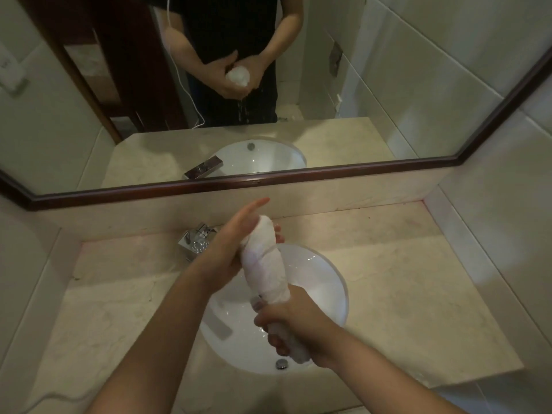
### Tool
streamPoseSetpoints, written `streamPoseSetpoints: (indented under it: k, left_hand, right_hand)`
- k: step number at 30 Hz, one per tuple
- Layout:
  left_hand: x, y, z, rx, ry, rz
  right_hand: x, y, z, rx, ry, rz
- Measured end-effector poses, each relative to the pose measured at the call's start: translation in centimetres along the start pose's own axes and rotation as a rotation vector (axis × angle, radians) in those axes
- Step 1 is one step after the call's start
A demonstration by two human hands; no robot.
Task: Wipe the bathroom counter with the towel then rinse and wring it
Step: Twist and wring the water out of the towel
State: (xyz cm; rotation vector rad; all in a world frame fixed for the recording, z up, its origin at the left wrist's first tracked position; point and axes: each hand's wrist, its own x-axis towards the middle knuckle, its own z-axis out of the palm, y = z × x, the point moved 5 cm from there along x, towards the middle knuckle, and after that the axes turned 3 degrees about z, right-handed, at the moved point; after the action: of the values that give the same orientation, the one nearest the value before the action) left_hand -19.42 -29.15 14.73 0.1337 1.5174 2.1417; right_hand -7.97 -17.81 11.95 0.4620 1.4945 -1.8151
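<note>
A white towel [264, 265] is rolled into a thick twisted tube above the white oval sink [331, 285]. My left hand [231, 243] wraps the towel's far end, with the thumb pointing up toward the mirror. My right hand [291, 322] grips the near end, low over the basin. The towel runs from upper left to lower right between the two hands. In the mirror's reflection, water drips from the towel. The beige marble counter [397, 294] surrounds the sink.
A square chrome faucet [195, 240] stands at the sink's back left, close to my left hand. A chrome overflow cap [281, 364] sits at the basin's near edge. A dark-framed mirror [239, 182] runs along the back wall. Tiled walls [504, 234] close both sides.
</note>
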Motion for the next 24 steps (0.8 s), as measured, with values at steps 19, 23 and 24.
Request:
streamPoseSetpoints:
  k: [19, 23, 24]
  left_hand:
    - [-1.1, 3.4, 4.0, -0.019, -0.293, 0.169]
    - [-2.3, 2.1, 4.5, 0.249, -0.106, 0.170]
    - [-2.3, 1.7, 4.4, 0.293, -0.039, 0.184]
  right_hand:
    - [-2.4, -0.3, 0.6, 0.125, -0.266, 0.012]
    - [-1.3, 0.9, -0.6, -0.021, -0.013, -0.051]
    - [-0.8, 1.4, -0.8, -0.042, 0.017, -0.038]
